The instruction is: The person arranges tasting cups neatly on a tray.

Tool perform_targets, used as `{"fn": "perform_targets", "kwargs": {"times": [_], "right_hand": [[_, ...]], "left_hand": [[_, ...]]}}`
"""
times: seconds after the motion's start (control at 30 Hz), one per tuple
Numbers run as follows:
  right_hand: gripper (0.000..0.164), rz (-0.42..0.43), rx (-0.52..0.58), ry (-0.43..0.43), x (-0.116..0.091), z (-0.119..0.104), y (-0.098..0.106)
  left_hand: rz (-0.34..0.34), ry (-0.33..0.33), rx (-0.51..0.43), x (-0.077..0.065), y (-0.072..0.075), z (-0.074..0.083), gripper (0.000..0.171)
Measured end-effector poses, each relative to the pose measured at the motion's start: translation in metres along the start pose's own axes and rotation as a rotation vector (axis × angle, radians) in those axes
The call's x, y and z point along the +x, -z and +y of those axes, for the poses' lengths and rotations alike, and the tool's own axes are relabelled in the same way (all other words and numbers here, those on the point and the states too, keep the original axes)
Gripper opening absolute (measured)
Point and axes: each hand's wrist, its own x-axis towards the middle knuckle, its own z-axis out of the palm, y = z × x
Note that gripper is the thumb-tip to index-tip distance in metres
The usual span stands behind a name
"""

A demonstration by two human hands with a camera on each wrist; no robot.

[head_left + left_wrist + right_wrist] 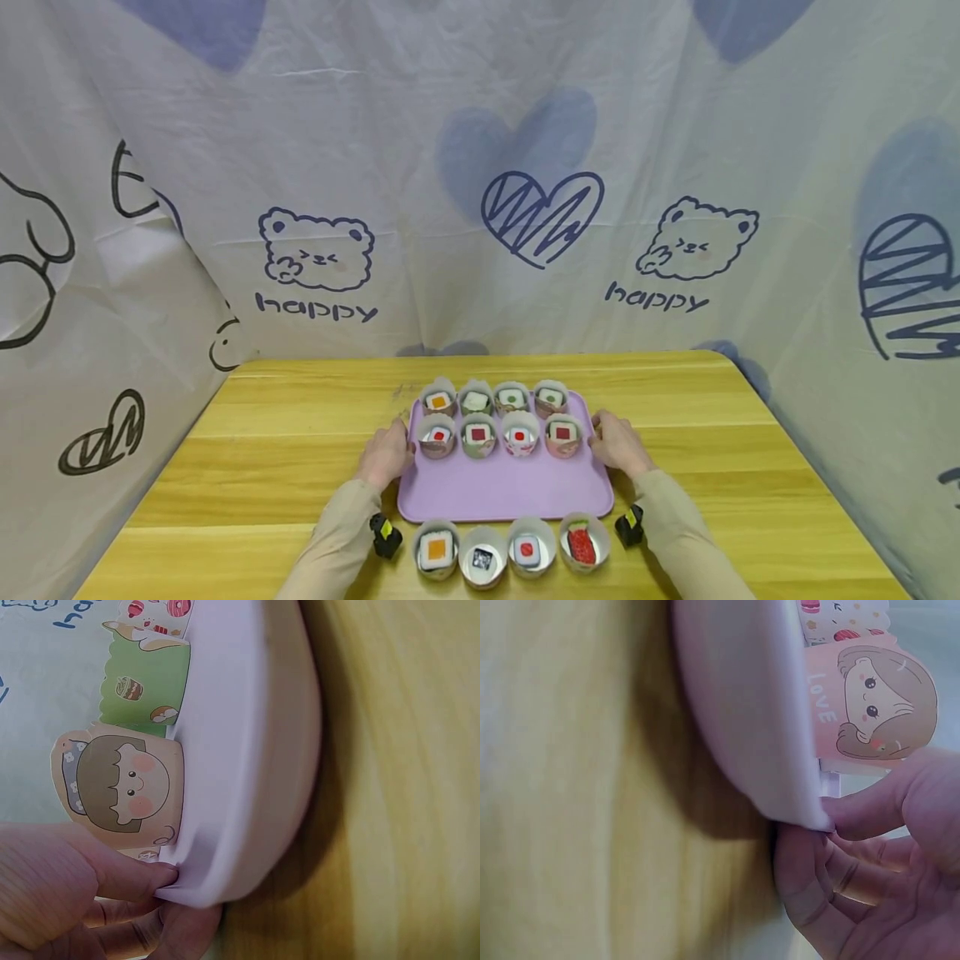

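Note:
A pale purple tray (506, 490) lies between both hands in the head view. My left hand (386, 454) pinches its left rim, thumb on top and fingers beneath, as the left wrist view shows. On the opposite side, my right hand (618, 442) grips the right rim the same way. Two rows of paper cups with small sushi-like pieces fill the tray's far half. Nearest the left thumb is a cup with a cartoon face (124, 784); by the right thumb stands a pink "LOVE" cup (874, 705). Whether the tray is raised off the table cannot be told.
Several more cups line the table in front of the tray, among them one with an orange-topped piece (437, 550) and one with a strawberry-like piece (583, 542). A wooden table (277, 442) surrounds the tray, with a printed cloth (450, 275) hanging behind it.

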Motion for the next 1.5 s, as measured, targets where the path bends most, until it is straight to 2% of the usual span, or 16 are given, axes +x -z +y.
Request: {"fn": "perform_targets", "kwargs": {"times": [0.2,0.5,0.6,0.77,0.97,1.2,1.37,1.5], "right_hand": [[0.025,-0.015,0.013,0.023,0.002,0.002,0.002],[0.022,-0.035,0.063,0.043,0.002,0.003,0.005],[0.021,-0.036,0.069,0.049,0.001,0.002,0.004],[0.021,-0.032,0.060,0.054,0.001,0.002,0.004],[0.021,-0.042,0.072,0.046,0.001,0.002,0.004],[0.021,-0.044,0.093,0.044,0.002,0.002,0.004],[0.022,-0.040,0.093,0.046,0.001,0.001,0.005],[0.022,-0.039,0.096,0.045,0.001,0.001,0.005]], "left_hand": [[0.004,-0.011,-0.001,-0.001,0.000,-0.001,0.011],[0.028,-0.046,-0.068,-0.004,0.002,-0.001,0.011],[0.028,-0.062,-0.052,-0.005,0.004,-0.001,0.012],[0.045,-0.090,-0.032,-0.011,0.013,0.001,0.009],[0.094,-0.166,-0.029,-0.020,0.027,0.004,0.011],[0.090,-0.214,-0.111,-0.031,0.038,0.014,0.016],[0.084,-0.302,-0.121,-0.036,0.042,0.018,0.016],[0.080,-0.448,-0.100,-0.041,0.045,0.018,0.021]]}}
